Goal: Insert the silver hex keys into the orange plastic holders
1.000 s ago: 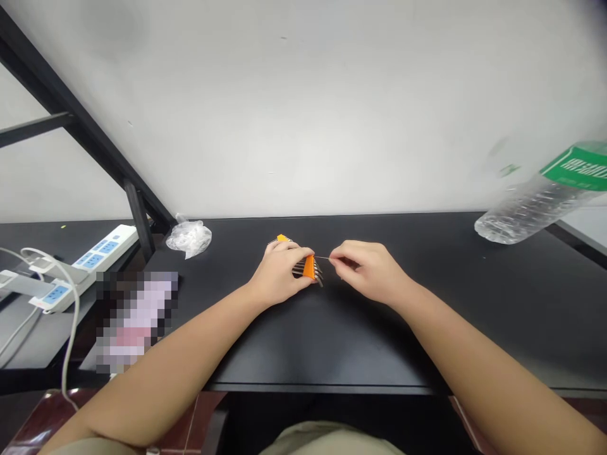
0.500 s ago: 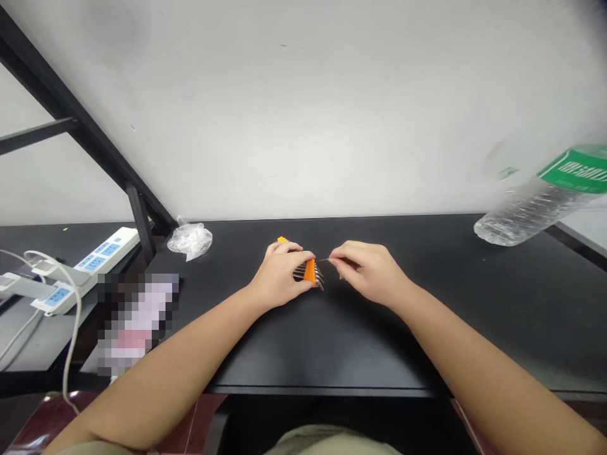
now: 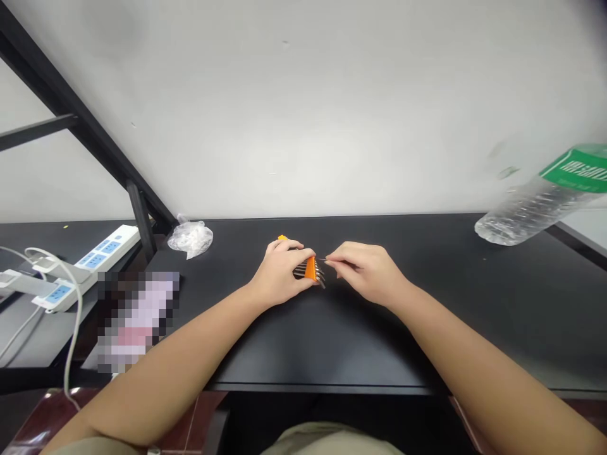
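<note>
Over the middle of the black table, my left hand (image 3: 283, 273) is closed around an orange hex key holder (image 3: 310, 268). Several dark metal hex keys (image 3: 320, 276) run through it, their bent ends sticking out on the right. My right hand (image 3: 367, 272) is just right of the holder, with thumb and forefinger pinched on a thin hex key (image 3: 322, 260). The tip of that key points left at the holder's upper part; I cannot tell how far it is inside. My left fingers hide much of the holder.
A crumpled clear plastic bag (image 3: 190, 238) lies at the table's back left. A large plastic bottle (image 3: 535, 205) with a green label is at the right. To the left are a white power strip (image 3: 88, 268) with cables and a blurred-out item (image 3: 142, 319). A pale wall (image 3: 332, 126) rises behind the black table (image 3: 341, 354).
My right hand has shifted slightly left, and less of the thin hex key shows between its fingers and the holder. My left hand keeps its grip.
</note>
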Tool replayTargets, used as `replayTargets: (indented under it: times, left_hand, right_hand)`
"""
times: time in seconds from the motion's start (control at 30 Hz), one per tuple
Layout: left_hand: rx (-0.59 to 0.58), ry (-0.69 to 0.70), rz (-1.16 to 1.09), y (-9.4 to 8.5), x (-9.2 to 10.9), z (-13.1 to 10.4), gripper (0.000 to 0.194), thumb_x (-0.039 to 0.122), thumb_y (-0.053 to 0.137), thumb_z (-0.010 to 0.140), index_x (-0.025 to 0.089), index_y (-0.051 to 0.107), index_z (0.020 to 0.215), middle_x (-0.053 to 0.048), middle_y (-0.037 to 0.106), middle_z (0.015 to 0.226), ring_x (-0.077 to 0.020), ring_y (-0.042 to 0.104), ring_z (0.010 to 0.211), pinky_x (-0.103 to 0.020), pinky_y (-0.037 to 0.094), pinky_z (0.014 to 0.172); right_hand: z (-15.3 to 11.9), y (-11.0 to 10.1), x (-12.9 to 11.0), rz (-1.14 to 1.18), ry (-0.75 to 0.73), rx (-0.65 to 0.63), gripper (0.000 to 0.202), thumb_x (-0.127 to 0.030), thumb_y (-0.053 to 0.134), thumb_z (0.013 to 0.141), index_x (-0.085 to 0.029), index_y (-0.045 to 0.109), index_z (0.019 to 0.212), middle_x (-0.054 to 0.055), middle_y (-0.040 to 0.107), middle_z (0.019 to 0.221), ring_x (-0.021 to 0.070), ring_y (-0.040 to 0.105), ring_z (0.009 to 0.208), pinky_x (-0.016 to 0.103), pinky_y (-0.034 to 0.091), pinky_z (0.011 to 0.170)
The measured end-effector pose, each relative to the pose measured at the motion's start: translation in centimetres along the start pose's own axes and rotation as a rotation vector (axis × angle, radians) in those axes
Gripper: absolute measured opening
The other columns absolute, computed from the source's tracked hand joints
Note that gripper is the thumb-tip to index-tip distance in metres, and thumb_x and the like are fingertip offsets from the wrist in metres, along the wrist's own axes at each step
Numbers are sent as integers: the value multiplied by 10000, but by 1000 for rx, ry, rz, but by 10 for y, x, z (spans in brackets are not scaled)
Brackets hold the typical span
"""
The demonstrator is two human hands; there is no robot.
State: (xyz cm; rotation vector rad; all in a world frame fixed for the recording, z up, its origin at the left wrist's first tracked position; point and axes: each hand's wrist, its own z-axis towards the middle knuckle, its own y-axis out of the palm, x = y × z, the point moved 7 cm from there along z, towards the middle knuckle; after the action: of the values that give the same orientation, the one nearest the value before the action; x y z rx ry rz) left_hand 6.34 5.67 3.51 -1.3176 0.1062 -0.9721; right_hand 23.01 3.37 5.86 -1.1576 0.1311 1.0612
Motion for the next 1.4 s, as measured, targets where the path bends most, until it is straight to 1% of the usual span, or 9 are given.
replayTargets:
  times: [0.17,0.33,0.5,0.63,0.77,1.0,1.07,1.23,1.4]
  left_hand:
    - [30,31,9,-2,5,-2,438,474,783,811,283,698,1196,-81,648,1308,-309,500,1363,-515,298,1195]
    - [81,100,14,-4,11,-4,413,450,767,833,265,689,1194,-86,660,1302,-306,504,1361,-524,269,1219]
    - [35,114,-104,-2,12,-5,391,357,708,871,259,644,1244,-61,720,1171,-251,649,1128,-442,467,1066]
    - [43,53,-153,-3,6,-5,405,321,723,836,255,639,1226,-46,731,1153,-239,677,1048,-406,533,966]
    - [69,8,-152,-3,0,-4,389,349,743,820,236,656,1182,-44,734,1143,-234,684,1042,-392,546,943]
    - [8,-49,-163,6,-7,-2,345,375,710,844,224,669,1151,-36,743,1070,-217,694,935,-362,558,832]
    - [-4,-43,-166,7,-5,0,350,384,718,847,229,669,1157,-33,743,1047,-213,689,910,-357,551,814]
    - [-32,-41,-150,11,0,1,291,418,738,852,227,679,1063,-27,730,955,-208,667,854,-344,528,768]
    - [-38,-32,-174,11,0,1,313,394,762,839,227,680,1091,-32,737,1014,-214,672,900,-336,525,787]
  right_hand:
    - [-2,13,18,469,289,-14,221,-427,659,934,-225,718,867,41,703,840,185,647,693,340,544,655]
    - [-1,34,30,702,448,-63,289,-476,729,878,-207,628,846,14,681,839,172,631,781,322,516,735]
    - [-3,49,33,913,539,-135,331,-497,744,866,-204,588,872,3,663,811,143,593,709,299,496,681]
    - [-5,51,34,927,566,-164,341,-533,685,909,-200,636,960,22,682,820,159,637,717,330,534,708]
    - [-6,55,34,881,548,-227,370,-472,713,905,-210,635,1155,33,713,868,162,669,716,342,559,717]
    - [-11,64,37,782,575,-313,538,-496,712,902,-220,557,1337,13,673,836,148,648,623,296,538,582]
    - [-12,67,38,763,609,-272,483,-570,623,943,-221,575,1274,-12,632,754,127,591,555,265,490,515]
    - [-12,73,44,623,645,-95,442,-660,486,972,-228,566,919,-50,519,644,95,448,472,220,343,414]
    - [-12,75,44,604,650,-146,446,-673,472,968,-238,524,888,-60,509,609,103,446,452,227,342,421]
